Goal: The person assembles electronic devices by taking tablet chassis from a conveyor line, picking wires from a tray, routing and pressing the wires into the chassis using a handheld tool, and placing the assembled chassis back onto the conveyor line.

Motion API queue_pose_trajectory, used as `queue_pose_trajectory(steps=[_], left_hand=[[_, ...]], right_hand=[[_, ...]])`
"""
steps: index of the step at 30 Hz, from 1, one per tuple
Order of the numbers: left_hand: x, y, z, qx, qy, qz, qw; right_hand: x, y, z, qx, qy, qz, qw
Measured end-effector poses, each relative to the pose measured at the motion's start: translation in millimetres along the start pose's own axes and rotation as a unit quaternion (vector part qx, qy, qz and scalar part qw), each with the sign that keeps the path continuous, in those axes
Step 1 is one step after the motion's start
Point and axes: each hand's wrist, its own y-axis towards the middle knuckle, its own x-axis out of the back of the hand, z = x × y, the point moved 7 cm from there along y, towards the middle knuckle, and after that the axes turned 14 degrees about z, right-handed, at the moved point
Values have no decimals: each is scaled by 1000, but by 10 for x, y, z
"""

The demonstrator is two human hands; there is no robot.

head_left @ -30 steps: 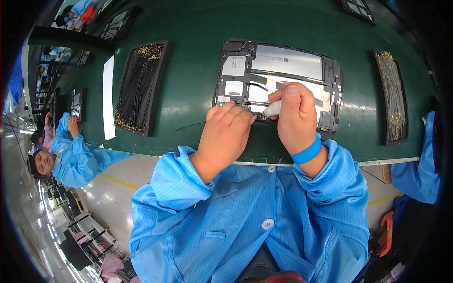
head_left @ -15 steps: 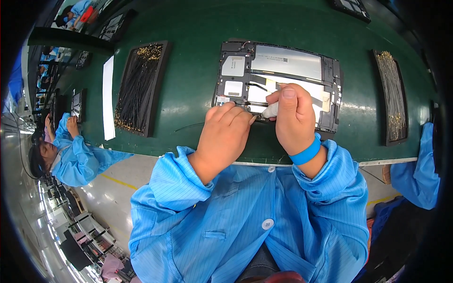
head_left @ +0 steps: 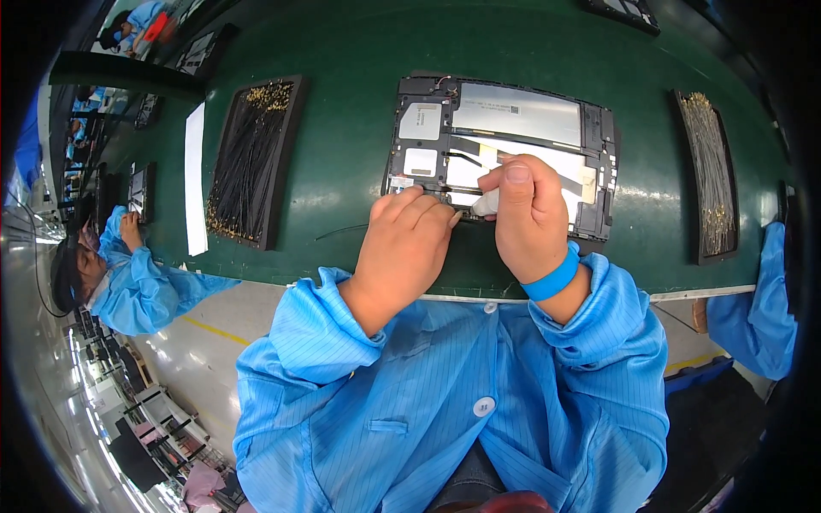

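In front of me lies an opened tablet-like device (head_left: 518, 115), its silver battery plates, black frame and flat ribbon strips exposed. My left hand (head_left: 404, 248) is closed at its lower edge, fingers bent together and fingertips against the frame. A thin black cable (head_left: 342, 231) runs out to the left from beneath this hand. My right hand (head_left: 532, 218), with a blue band (head_left: 552, 274) at the wrist, is curled into a fist over the device's lower middle. A white tip (head_left: 486, 204) pokes out of it beside my left fingertips; what it belongs to is hidden.
On the green table (head_left: 351, 111), a black tray of black cables with gold ends (head_left: 256, 162) stands left, beside a white strip (head_left: 196, 179). A tray of grey cables (head_left: 708, 175) stands right. Another device (head_left: 629, 13) lies far right. A co-worker (head_left: 137, 278) sits left.
Both hands stay at the device's lower edge, shifting only very slightly left with the view. The co-worker at left has moved head and hands a little.
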Motion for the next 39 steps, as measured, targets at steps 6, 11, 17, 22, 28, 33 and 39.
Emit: queue_pose_trajectory(steps=[6, 11, 17, 22, 28, 33, 39], left_hand=[[-5, 10, 1, 4, -1, 2, 1000], [18, -2, -8, 5, 2, 12, 1000], [-7, -44, 19, 7, -4, 35, 999], [119, -206, -27, 42, -59, 9, 997], [-502, -658, 492, 402, -775, -120, 473], [-302, -553, 723, 372, -723, -203, 545], [-384, -758, 236, 387, -692, 94, 602]], right_hand=[[14, 7, 29, 41, -28, -11, 999], [-119, 106, 312, 64, -175, 65, 980], [-378, 115, 442, 136, -319, 155, 925], [27, 220, -143, -119, 41, 5, 992], [-2, 169, -117, -124, 110, 0, 986], [39, 164, -119, -137, 132, -9, 982], [15, 166, -140, -128, 150, 2, 980]])
